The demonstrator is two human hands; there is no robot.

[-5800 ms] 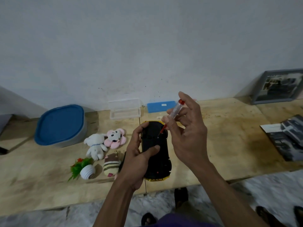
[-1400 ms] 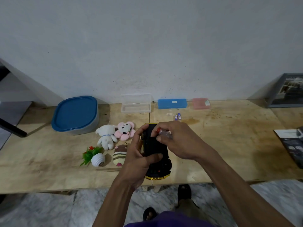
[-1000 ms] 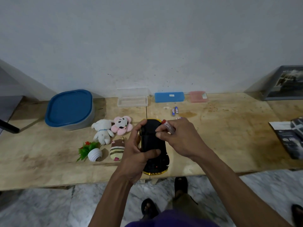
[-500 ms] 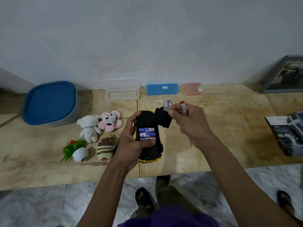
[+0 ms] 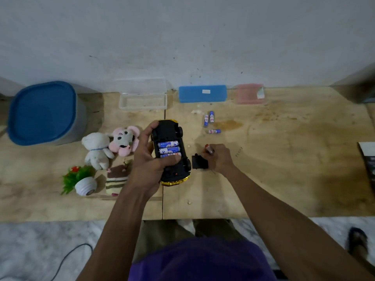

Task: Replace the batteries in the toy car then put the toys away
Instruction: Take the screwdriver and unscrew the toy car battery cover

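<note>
Left hand [image 5: 148,159] gripping toy car [image 5: 170,151], underside up

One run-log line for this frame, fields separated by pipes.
left hand: grips upturned toy car | battery bay: open, three batteries | right hand: holds screwdriver, battery cover at table

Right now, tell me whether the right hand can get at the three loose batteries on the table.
Probably yes, once emptied. The right hand grips a screwdriver and touches the black battery cover. The loose batteries lie just beyond it on bare table, nothing between.
</note>
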